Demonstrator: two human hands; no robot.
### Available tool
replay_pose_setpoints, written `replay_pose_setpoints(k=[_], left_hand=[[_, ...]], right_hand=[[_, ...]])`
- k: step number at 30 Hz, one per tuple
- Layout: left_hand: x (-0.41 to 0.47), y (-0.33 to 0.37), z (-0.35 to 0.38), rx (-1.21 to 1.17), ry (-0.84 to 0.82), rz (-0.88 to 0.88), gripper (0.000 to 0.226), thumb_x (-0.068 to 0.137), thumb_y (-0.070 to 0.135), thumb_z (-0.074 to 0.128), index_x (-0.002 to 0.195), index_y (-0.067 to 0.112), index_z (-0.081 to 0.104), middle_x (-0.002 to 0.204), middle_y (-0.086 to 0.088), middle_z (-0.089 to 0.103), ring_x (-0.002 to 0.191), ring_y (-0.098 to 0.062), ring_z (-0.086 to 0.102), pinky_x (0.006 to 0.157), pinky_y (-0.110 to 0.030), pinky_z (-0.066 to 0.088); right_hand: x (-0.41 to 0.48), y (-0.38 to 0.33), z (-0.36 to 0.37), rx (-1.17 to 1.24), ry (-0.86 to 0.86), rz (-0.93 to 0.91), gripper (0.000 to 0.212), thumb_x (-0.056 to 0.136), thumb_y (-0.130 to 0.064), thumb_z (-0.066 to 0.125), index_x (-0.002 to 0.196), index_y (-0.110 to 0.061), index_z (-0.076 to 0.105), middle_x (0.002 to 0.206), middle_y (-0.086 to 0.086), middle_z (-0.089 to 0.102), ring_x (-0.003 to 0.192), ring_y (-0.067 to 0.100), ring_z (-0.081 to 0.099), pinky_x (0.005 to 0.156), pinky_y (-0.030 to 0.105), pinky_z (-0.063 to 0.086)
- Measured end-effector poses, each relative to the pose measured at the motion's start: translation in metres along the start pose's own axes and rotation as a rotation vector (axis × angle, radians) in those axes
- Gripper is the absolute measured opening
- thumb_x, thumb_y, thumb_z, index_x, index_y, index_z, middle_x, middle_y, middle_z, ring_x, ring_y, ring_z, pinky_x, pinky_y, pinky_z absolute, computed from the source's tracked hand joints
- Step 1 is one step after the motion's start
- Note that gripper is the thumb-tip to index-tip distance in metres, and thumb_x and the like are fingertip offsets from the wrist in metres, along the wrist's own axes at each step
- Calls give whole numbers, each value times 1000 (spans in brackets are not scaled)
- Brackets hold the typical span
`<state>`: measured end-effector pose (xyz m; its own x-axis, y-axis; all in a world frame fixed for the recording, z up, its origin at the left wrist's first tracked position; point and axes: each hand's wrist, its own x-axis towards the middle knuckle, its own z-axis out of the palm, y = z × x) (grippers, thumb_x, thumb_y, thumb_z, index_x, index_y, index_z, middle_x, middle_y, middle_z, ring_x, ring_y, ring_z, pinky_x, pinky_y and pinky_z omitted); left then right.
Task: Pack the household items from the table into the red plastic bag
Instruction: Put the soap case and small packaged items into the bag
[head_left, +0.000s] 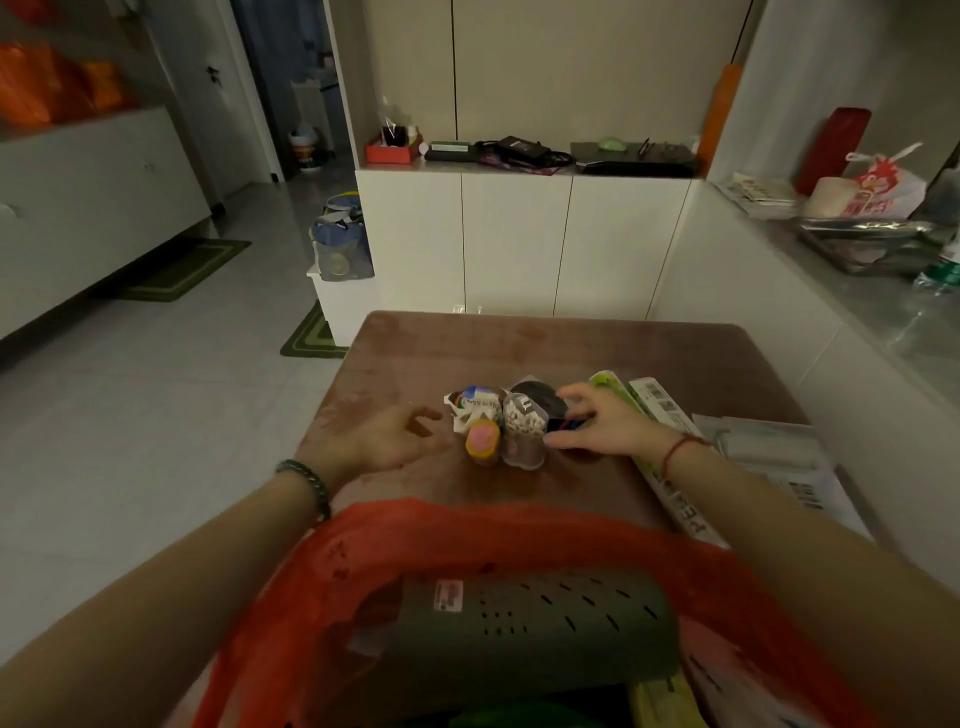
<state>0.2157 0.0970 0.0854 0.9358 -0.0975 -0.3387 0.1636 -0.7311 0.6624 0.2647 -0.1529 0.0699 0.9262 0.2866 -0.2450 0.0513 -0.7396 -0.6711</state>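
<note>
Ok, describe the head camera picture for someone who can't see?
Over a brown table, the left hand is open and the right hand curls round a small dark object beside a clear plastic jar. An open red plastic bag sits nearest.

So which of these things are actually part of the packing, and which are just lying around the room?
For the job: red plastic bag, cotton-swab jar, yellow pot, crumpled packet, long boxes.
Just lying about: laptop on the counter, small red box, blue bag on the floor, green mat.
</note>
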Motion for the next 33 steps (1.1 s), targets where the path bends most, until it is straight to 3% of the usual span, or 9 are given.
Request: replay_pose_setpoints(k=[3, 5, 7, 11, 19, 22, 24, 28, 33], left_hand=[[38, 5, 35, 39, 20, 105, 59, 83, 21, 66, 133, 10, 38, 113, 0, 54, 98, -15, 54, 71, -11, 46], [64, -3, 55, 211, 19, 160, 75, 77, 21, 72, 139, 9, 31, 137, -8, 46, 123, -21, 46, 95, -21, 39], [85, -14, 68, 346, 77, 183, 81, 74, 24, 73, 141, 12, 30, 145, -12, 35, 130, -26, 40, 103, -31, 36], [109, -29, 86, 400, 260, 247, 67, 72, 26, 68, 133, 24, 40, 136, -12, 31, 116, -34, 48, 96, -42, 46], [106, -32, 81, 589, 348, 300, 57, 77, 37, 64, 130, 31, 43, 133, -6, 32, 117, -25, 43, 73, -36, 50], [102, -35, 78, 446, 381, 351, 60, 68, 49, 71, 121, 24, 53, 129, -6, 41, 114, -24, 45, 76, -37, 49], [100, -36, 75, 296, 353, 393, 66, 60, 51, 74, 114, 18, 57, 121, -6, 51, 105, -22, 51, 83, -38, 50], [82, -31, 61, -139, 237, 331, 48, 65, 27, 82, 97, 30, 46, 91, 17, 58, 78, 5, 58, 70, -8, 46], [70, -34, 52, -402, 96, 261, 40, 71, 9, 77, 90, 31, 50, 86, 9, 62, 81, -3, 63, 74, -17, 49]], right_hand=[[29, 9, 41, 60, 75, 24, 75, 67, -25, 81, 127, -6, 40, 109, 3, 50, 107, 22, 53, 79, 27, 41], [45, 20, 63, 90, 147, 37, 74, 67, -28, 81, 124, -5, 39, 115, 8, 55, 110, 25, 55, 80, 28, 44], [57, 30, 78, 156, 214, 55, 78, 66, -28, 81, 126, -5, 37, 125, 13, 57, 114, 29, 56, 87, 33, 48], [68, 42, 95, 290, 252, 41, 74, 68, -18, 80, 128, -10, 38, 127, 12, 57, 117, 27, 55, 87, 25, 42], [74, 55, 103, 409, 329, -46, 69, 64, -18, 83, 124, -13, 50, 122, 8, 62, 112, 18, 57, 84, 18, 41], [69, 56, 100, 375, 327, -62, 60, 66, -16, 82, 117, -8, 52, 115, 7, 63, 101, 11, 56, 74, 4, 41], [66, 57, 98, 375, 321, -81, 58, 68, -15, 80, 117, -7, 50, 115, 8, 62, 103, 16, 56, 79, 11, 43], [53, 60, 92, 381, 282, -95, 66, 67, -16, 81, 123, -10, 47, 112, -4, 55, 110, 14, 52, 86, 22, 41], [38, 56, 87, 417, 293, -75, 66, 69, -11, 79, 126, -10, 46, 115, -3, 52, 107, 7, 46, 78, 7, 39]])
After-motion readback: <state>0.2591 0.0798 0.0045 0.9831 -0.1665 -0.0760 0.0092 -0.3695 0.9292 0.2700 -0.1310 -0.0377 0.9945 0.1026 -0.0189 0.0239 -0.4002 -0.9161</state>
